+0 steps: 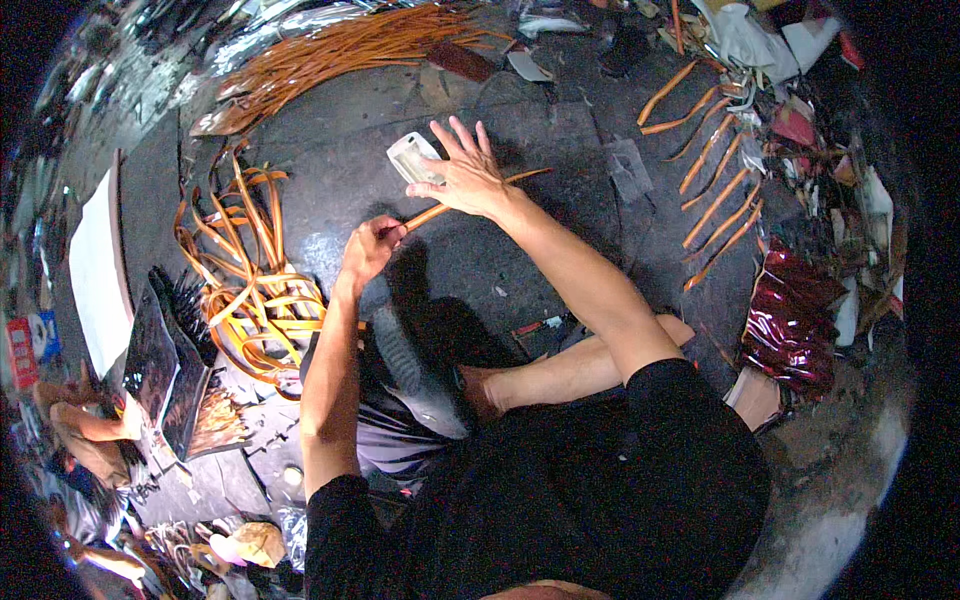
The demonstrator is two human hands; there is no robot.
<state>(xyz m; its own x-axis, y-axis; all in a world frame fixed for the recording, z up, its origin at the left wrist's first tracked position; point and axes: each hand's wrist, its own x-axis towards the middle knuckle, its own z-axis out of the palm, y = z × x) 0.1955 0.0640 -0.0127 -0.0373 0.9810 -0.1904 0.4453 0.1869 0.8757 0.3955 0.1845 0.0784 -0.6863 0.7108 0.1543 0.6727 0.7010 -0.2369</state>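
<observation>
Gripping one end of a thin orange strip (440,210) in the left hand (370,248), fingers closed tight around it. Pressing down near the strip's middle with the right hand (468,178), palm flat and fingers spread open, holding nothing closed. Lying on the dark floor (560,130), long axis running from lower left at the left grip up and rightward, far tip poking out beyond the right hand. Sitting nearer the right hand, a pale sharpening block (412,157). Looking slender, flat, glossy, like the cut strips (715,190) lined up well to the right and the loops (250,290) piled left.
</observation>
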